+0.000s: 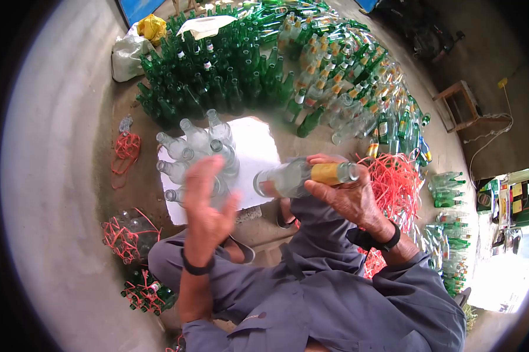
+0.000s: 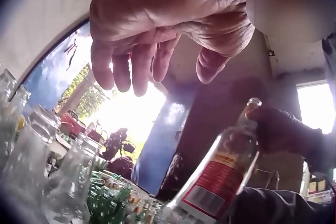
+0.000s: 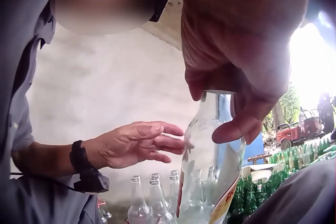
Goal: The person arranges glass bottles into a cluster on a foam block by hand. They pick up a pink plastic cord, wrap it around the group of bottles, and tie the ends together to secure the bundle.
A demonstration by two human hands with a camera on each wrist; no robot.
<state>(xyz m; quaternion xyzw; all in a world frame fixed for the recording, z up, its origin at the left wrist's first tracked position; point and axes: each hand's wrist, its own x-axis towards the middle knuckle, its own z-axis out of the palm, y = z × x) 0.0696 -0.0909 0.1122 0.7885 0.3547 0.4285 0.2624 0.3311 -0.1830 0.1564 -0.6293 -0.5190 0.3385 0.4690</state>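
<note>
My right hand (image 1: 354, 196) grips a clear glass bottle (image 1: 291, 178) round its neck, over a yellow neck band. Tilted in the head view, the bottle has its base toward the left; its red and yellow label (image 2: 212, 184) shows in the left wrist view. My left hand (image 1: 209, 202) is blurred and holds nothing, its fingers spread loosely. It is over a cluster of clear bottles (image 1: 197, 138) that stand upright on a white board (image 1: 255, 141). In the right wrist view the left hand (image 3: 139, 145) is beside the held bottle, fingers toward it.
Many green bottles (image 1: 217, 88) stand closely behind the board, with more labelled clear ones (image 1: 349, 111) to the right. Red plastic strapping (image 1: 393, 185) lies heaped at the right. Strapped bundles of bottles (image 1: 132, 234) lie at the left, near the wall (image 1: 59, 146).
</note>
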